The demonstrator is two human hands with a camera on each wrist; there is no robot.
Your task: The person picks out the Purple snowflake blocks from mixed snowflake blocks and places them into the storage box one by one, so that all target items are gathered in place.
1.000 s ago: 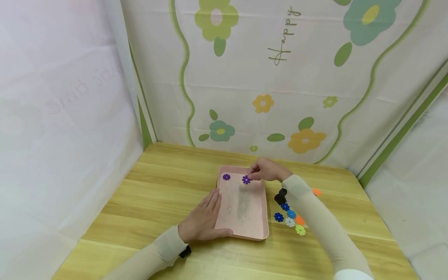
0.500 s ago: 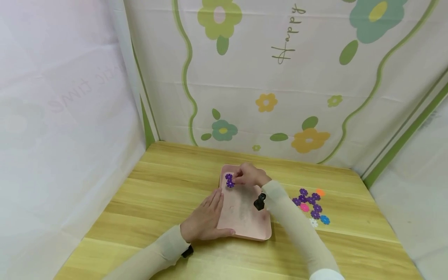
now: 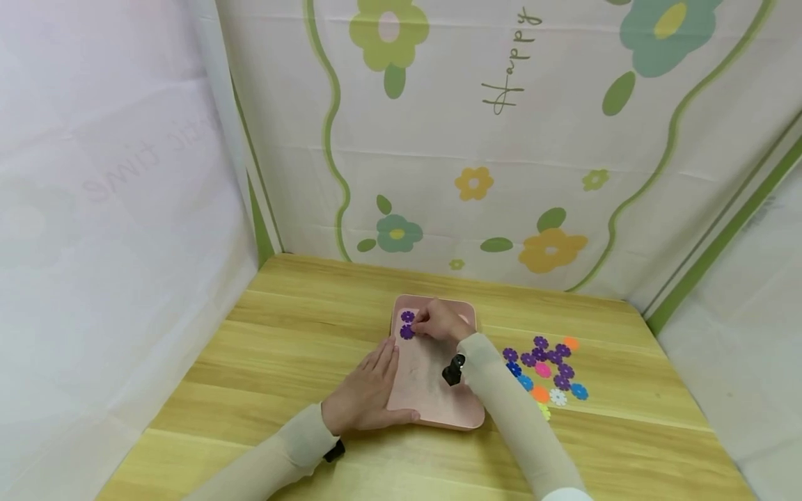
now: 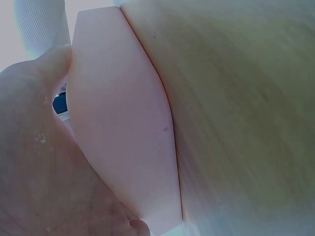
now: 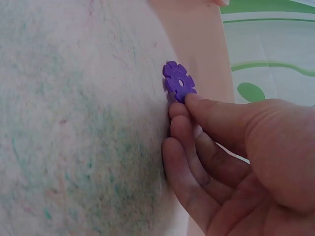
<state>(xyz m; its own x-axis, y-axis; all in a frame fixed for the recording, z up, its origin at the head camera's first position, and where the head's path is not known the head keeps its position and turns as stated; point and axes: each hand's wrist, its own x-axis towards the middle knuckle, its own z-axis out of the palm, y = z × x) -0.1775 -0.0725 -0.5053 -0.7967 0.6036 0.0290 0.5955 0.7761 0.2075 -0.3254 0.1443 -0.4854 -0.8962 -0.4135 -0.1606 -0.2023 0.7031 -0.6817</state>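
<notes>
My right hand point(image 3: 436, 322) is over the far left part of a pink tray point(image 3: 473, 390). Between its thumb and index finger it pinches a purple snowflake disc point(image 5: 180, 81), notched at the rim with a hole in the middle. In the head view that disc is low over the tray floor, just nearer me than another purple disc point(image 3: 407, 316) in the far left corner. My left hand point(image 3: 363, 390) rests on the tray's near left corner, fingers straight along the left rim and thumb on the near rim. In the left wrist view the tray's outer wall point(image 4: 123, 113) shows beside the palm.
Right of the tray, loose discs lie spread on the wooden table point(image 3: 301, 327): several purple discs point(image 3: 565, 371), a pink disc point(image 3: 542, 369), blue, orange, white and yellow ones. Green specks mark the tray floor point(image 5: 98, 132). Printed cloth walls point(image 3: 438, 139) enclose the table.
My right hand has moved left across the tray with the purple disc, and then slightly nearer me, beside the corner disc. The left hand stays on the tray.
</notes>
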